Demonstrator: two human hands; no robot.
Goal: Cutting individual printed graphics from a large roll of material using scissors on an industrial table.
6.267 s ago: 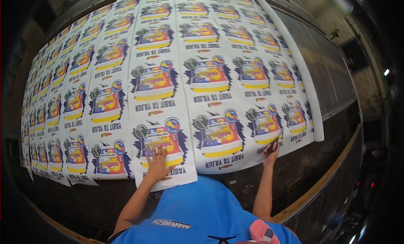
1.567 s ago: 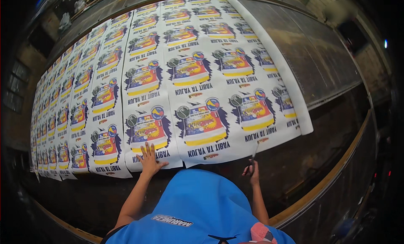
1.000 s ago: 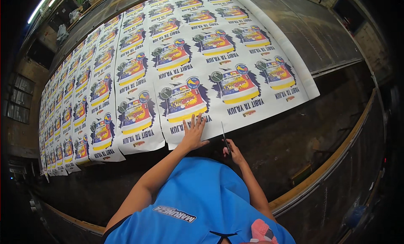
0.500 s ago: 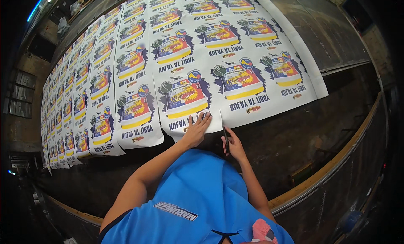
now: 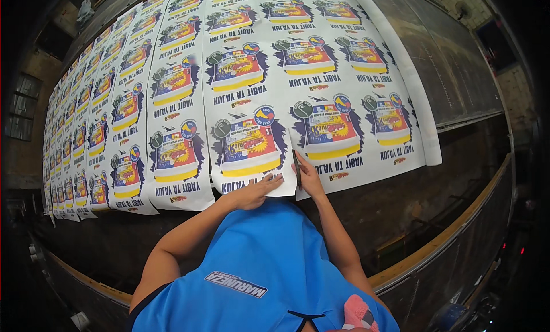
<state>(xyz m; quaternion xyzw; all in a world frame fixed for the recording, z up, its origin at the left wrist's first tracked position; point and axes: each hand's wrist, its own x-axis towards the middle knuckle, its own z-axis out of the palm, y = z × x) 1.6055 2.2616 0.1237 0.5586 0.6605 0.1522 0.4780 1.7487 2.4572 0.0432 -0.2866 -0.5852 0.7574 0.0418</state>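
Observation:
A large white sheet (image 5: 420, 117), printed with rows of the same red, blue and yellow design, spreads over the table in front of me. My left hand (image 5: 256, 193) lies flat on the sheet's near edge, fingers stretched to the right and covering part of the dark lettering. Just right of it, my right hand (image 5: 311, 178) grips dark-handled scissors (image 5: 297, 169), pointing away from me. They are in a slit running inward from the near edge between two printed columns; the blade tips are hard to make out. Other slits divide the columns further left.
A dark metal table (image 5: 444, 63) shows beyond the sheet's right edge, which is slightly rolled up. Below the near edge is a dark gap, bordered at the right by a wooden-edged rail (image 5: 415, 257). A clear plastic bag (image 5: 85, 12) sits at the far left.
The right hand with the scissors has moved forward from below the near edge, and the slit reaches further inward. The left hand has shifted slightly left and nearer to me.

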